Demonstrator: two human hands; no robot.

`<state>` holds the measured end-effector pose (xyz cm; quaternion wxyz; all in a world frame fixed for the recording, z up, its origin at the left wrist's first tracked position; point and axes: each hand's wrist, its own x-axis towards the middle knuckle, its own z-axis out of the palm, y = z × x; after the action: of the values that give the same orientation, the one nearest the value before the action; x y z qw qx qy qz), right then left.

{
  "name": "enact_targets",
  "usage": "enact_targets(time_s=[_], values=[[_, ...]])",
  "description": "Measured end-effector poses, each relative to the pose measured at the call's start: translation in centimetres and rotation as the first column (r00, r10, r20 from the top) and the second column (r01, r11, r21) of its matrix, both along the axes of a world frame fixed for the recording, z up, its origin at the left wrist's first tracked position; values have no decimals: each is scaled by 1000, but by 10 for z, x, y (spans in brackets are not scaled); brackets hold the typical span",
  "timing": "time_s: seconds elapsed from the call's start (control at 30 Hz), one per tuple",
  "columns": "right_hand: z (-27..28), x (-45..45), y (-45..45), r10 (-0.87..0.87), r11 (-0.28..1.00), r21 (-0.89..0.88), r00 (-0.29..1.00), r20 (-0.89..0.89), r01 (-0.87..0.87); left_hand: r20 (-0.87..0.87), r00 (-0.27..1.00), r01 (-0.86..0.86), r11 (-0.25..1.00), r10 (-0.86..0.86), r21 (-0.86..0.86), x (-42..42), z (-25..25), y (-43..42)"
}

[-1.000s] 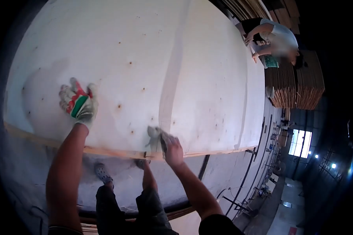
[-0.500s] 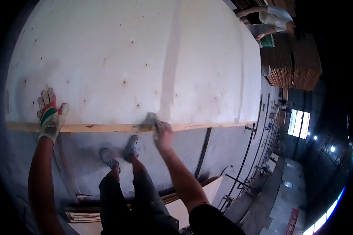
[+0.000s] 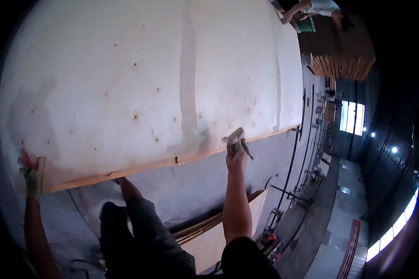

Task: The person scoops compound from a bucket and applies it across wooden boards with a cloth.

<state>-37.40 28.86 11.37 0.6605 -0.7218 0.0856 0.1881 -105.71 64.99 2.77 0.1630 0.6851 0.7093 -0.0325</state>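
A large pale plywood sheet (image 3: 102, 93) spreads out in front of me, dotted with small brown knots and crossed by a smoothed strip of filler (image 3: 188, 69). My left hand (image 3: 32, 174), in a white, red and green glove, rests at the sheet's near left corner with its fingers apart. My bare right hand (image 3: 236, 156) grips a putty knife (image 3: 235, 136) smeared with filler, held over the near edge. Part of the handle sticks out to the right of the fist. A damp-looking filler patch (image 3: 202, 142) lies left of the knife.
Another person (image 3: 307, 9) works at the far right corner beside a green bucket (image 3: 307, 24). Stacked brown sheets (image 3: 342, 60) stand behind. More boards (image 3: 209, 237) lean low beside my legs. Metal frames and tools (image 3: 270, 237) stand on the floor at right.
My right hand has moved right along the near edge with the putty knife. The left hand has slid left to the corner. The view has shifted, and my feet are now mostly beneath the sheet.
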Motion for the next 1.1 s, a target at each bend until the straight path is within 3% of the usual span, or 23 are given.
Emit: enact_targets(time_s=[0.07, 0.1, 0.13, 0.2, 0.27, 0.33, 0.37, 0.43, 0.47, 0.53, 0.57, 0.6, 0.63, 0.67, 0.7, 0.73, 0.77, 0.87, 0.9, 0.97, 1.0, 1.07, 1.1], values=[[-30, 30, -5, -23, 1000, 16, 998, -53, 24, -34, 997, -64, 997, 63, -33, -1, -6, 1], [-38, 40, 3, 216, 843, -538, 933, 288, -29, -38, 998, -53, 998, 51, -38, -2, -7, -2], [-41, 44, 14, 569, 420, -896, 726, 386, 147, 49, 997, -63, 998, 65, -25, -4, -7, -8], [-46, 30, 11, 551, 456, -880, 736, 394, 130, 133, 990, -44, 999, 47, -25, 0, -12, -6], [-50, -9, -4, 795, 445, -894, 486, 363, -60, -5, 996, -87, 993, 87, -82, 1, -8, 1], [-54, -61, 24, 767, 425, -889, 589, 253, -171, 23, 991, 132, 991, -132, -7, -200, -157, 2], [-53, -84, 31, 778, 447, -851, 589, 220, -274, 27, 971, 238, 971, -239, 35, -272, -209, 4], [-29, -139, 54, 738, 497, -685, 675, 10, -533, -238, 962, 152, 986, -131, 73, -82, -38, -17], [-18, -166, 65, 743, 497, -675, 669, 8, -544, 111, 973, 195, 978, -202, 71, -64, -17, -11], [-3, -225, 89, 627, 757, -306, 774, 89, -577, 379, 879, -36, 833, 290, -553, -19, 36, 10], [17, -262, 116, 588, 780, -262, 809, -4, -568, 229, 953, 185, 979, -201, 90, -21, 36, 9], [35, -309, 145, 536, 816, -248, 844, -15, -522, 47, 939, 330, 933, -339, 141, -62, 28, 4], [52, -347, 169, 507, 835, -226, 861, -44, -503, 310, 942, 208, 950, -130, -235, -62, 75, 32], [63, -382, 190, 478, 852, -205, 875, -74, -482, 297, 948, 183, 956, -110, -230, -95, 77, 47], [67, -414, 211, 494, 845, -197, 867, -72, -498, 588, 781, 85, 897, 211, -434, -124, 72, 63], [69, -444, 232, 469, 867, -161, 881, -53, -472, 714, 462, 83, 776, 526, -625, -152, 67, 79], [68, -472, 257, 450, 885, -116, 892, -36, -451, 829, 489, 113, 922, 273, -370, -181, 62, 95], [66, -548, 333, 569, 817, -115, 822, 13, -564, 839, 457, -113, 955, 296, -275, -286, 59, 118], [63, -569, 364, 580, 812, -102, 814, 27, -575, 831, 317, -204, 888, 458, -412, -320, 56, 119], [54, -606, 441, 673, 739, -137, 732, 107, -659, 727, 425, -335, 840, 539, -427, -389, 49, 101], [48, -620, 480, 729, 684, -112, 677, 100, -721, 662, 329, -384, 736, 674, -558, -408, 72, 100], [33, -647, 560, 696, 640, 436, 718, 22, -633, 580, 210, -400, 610, 787, -684, -456, 84, 78], [20, -652, 597, 746, 591, 291, 647, 157, -752, 590, 193, -395, 613, 784, -685, -494, 68, 56]])
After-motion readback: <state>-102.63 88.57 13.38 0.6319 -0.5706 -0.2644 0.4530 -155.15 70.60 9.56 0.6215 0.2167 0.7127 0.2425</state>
